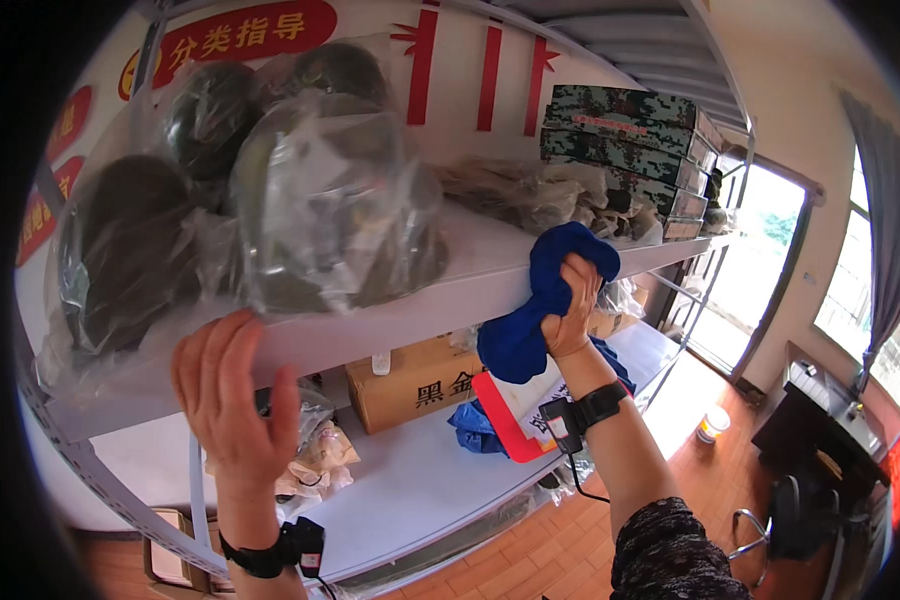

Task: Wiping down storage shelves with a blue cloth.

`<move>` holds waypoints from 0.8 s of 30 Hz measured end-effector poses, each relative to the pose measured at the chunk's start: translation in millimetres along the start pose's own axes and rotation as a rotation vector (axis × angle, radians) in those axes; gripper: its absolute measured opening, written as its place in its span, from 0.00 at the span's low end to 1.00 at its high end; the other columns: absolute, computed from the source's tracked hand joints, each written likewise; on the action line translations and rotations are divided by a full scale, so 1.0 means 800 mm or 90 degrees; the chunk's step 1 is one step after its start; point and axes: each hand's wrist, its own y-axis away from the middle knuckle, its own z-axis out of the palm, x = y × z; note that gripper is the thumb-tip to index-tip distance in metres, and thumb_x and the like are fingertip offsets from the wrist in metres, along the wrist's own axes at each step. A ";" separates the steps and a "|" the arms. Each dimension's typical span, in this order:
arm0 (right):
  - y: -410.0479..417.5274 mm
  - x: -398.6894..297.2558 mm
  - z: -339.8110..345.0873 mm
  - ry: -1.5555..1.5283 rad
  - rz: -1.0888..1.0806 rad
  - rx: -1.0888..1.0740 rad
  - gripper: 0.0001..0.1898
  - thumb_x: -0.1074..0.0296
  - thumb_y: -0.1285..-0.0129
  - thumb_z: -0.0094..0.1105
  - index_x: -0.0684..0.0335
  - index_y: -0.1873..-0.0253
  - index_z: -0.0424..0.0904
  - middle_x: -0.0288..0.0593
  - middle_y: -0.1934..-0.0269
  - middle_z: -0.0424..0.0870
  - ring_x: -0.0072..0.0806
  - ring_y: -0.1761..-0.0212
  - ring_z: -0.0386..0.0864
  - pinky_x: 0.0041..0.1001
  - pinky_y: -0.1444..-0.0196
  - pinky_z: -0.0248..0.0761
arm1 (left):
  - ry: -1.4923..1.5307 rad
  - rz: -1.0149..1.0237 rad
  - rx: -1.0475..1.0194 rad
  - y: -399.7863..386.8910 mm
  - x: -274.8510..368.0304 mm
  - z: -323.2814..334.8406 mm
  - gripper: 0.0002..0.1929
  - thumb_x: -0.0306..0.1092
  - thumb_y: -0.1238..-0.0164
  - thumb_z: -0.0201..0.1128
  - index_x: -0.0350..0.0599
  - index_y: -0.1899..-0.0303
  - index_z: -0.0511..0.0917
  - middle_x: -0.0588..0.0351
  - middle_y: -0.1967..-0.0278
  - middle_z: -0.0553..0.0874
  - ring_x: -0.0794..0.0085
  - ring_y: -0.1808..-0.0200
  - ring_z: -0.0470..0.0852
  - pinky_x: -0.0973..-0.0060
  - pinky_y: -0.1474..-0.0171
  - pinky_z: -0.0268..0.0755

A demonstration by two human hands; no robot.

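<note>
My right hand point(574, 307) grips a bunched blue cloth point(521, 337) against the front edge of the metal shelf point(420, 296). Toward the left end of that same edge is my left hand point(236, 397), fingers spread and fingertips at the shelf's lip, holding nothing. Just behind it on the shelf stand dark green helmets in clear plastic bags point(330, 202). Farther right lie more plastic-wrapped items point(540, 195), beside a stack of camouflage-patterned boxes point(622, 150). Both wrists wear black straps with small cabled devices.
The lower shelf point(390, 487) holds a cardboard box point(412, 382), a red-edged folder point(506, 427), blue fabric point(480, 427) and bagged items point(319, 457). Shelf uprights rise at both ends. A white tub point(712, 424) stands on the wooden floor, near a black chair point(795, 517).
</note>
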 end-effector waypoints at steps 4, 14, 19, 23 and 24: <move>0.012 0.031 -0.013 -0.005 -0.032 -0.023 0.31 0.38 0.43 0.47 0.61 0.48 0.72 0.53 0.50 0.73 0.54 0.51 0.70 0.47 0.48 0.59 | -0.035 0.000 0.007 0.006 -0.002 0.009 0.16 0.31 0.37 0.56 0.34 0.50 0.73 0.44 0.50 0.79 0.48 0.48 0.74 0.55 0.42 0.62; 0.033 0.095 -0.032 -0.037 -0.065 -0.027 0.28 0.42 0.48 0.54 0.55 0.47 0.74 0.48 0.49 0.73 0.49 0.51 0.71 0.45 0.50 0.60 | -0.072 -0.131 0.010 0.021 -0.006 0.014 0.14 0.26 0.32 0.50 0.34 0.48 0.73 0.45 0.47 0.78 0.51 0.43 0.73 0.60 0.39 0.61; 0.054 0.142 -0.047 -0.017 -0.019 -0.010 0.28 0.41 0.49 0.55 0.57 0.50 0.76 0.49 0.49 0.73 0.50 0.47 0.69 0.47 0.44 0.57 | -0.145 -0.125 0.086 0.029 -0.014 0.032 0.13 0.26 0.32 0.50 0.35 0.48 0.73 0.46 0.47 0.78 0.52 0.43 0.73 0.59 0.38 0.60; 0.087 0.184 -0.054 0.026 0.094 0.016 0.32 0.35 0.42 0.46 0.61 0.50 0.75 0.54 0.49 0.71 0.54 0.44 0.67 0.49 0.39 0.53 | -0.212 -0.072 0.132 0.032 -0.015 0.043 0.12 0.25 0.32 0.50 0.35 0.50 0.73 0.46 0.48 0.78 0.52 0.44 0.73 0.59 0.38 0.59; 0.091 0.193 -0.058 0.029 0.106 0.020 0.32 0.35 0.42 0.45 0.62 0.50 0.74 0.56 0.48 0.71 0.54 0.44 0.66 0.50 0.39 0.53 | -0.217 -0.077 0.142 0.030 -0.011 0.048 0.12 0.26 0.33 0.50 0.35 0.51 0.74 0.45 0.48 0.79 0.51 0.45 0.74 0.59 0.39 0.59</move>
